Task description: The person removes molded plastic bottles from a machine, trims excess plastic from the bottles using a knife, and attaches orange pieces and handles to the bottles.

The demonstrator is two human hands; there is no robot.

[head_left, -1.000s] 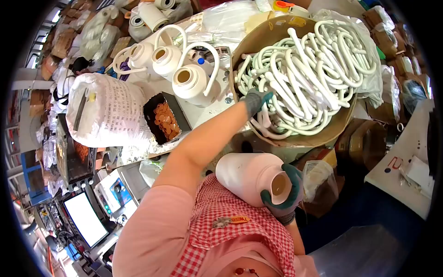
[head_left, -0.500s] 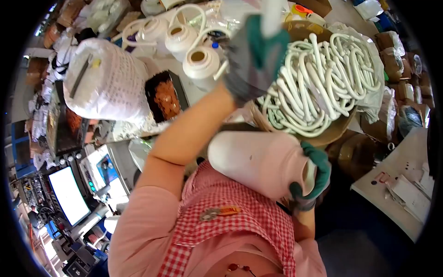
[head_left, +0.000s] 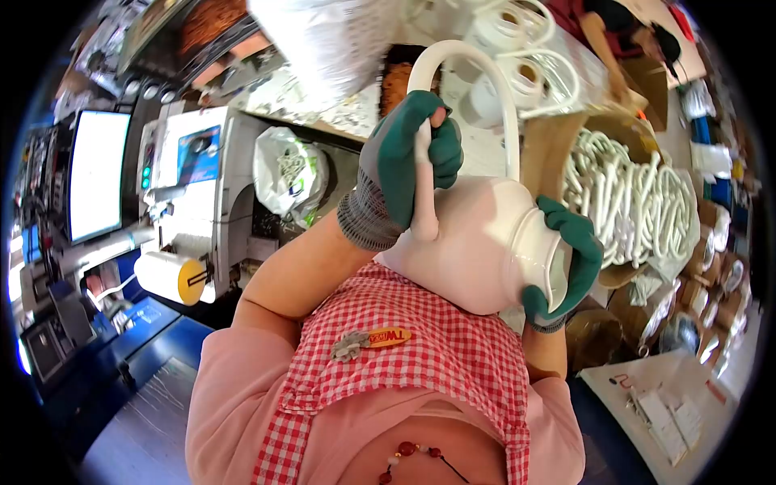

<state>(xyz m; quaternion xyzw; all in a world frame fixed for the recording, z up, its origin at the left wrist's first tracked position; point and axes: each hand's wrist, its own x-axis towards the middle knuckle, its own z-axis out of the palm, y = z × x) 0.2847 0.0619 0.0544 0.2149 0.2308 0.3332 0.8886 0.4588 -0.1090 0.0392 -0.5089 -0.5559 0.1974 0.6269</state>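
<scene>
A large white plastic jug (head_left: 461, 250) lies tilted across my front, its open neck facing right. My right hand (head_left: 575, 242), in a green and grey glove, is closed around the neck rim. My left hand (head_left: 408, 166), gloved alike, wraps round one side of a curved white tube handle (head_left: 465, 50). This handle arches above the jug, with its near end against the jug's side. Its far end passes behind the jug's upper edge, so I cannot tell whether it touches there.
A cardboard box (head_left: 558, 149) of curved white tubes (head_left: 634, 198) stands at right. Several white jugs with handles (head_left: 525, 77) are on the table behind. Nearby are a big white sack (head_left: 327, 40), a dark tray (head_left: 396, 85) and a plastic bag (head_left: 279, 174). Another person's arm (head_left: 602, 48) shows at top right.
My left hand has come down from the box side to the jug, bringing the tube handle against it. My right hand still grips the neck. The view has swung leftward.
</scene>
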